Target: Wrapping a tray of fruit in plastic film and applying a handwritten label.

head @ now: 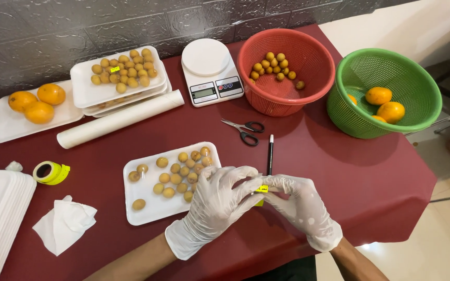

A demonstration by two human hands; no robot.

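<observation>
I saw a small yellow sticker [262, 189], bright and flat, with tiny dark marks on it. It sat between my two hands, just above the dark red worktop [339, 171]. My left hand [215, 206], in a white glove, had its fingers bent and its grip pinched shut on the sticker. My right hand [299, 204], gloved too, pinched the sticker's other side. Just left of my left hand lay a white tray [152, 208] of little brown fruits [175, 177]. A black pen [270, 154] lay just beyond my fingers.
</observation>
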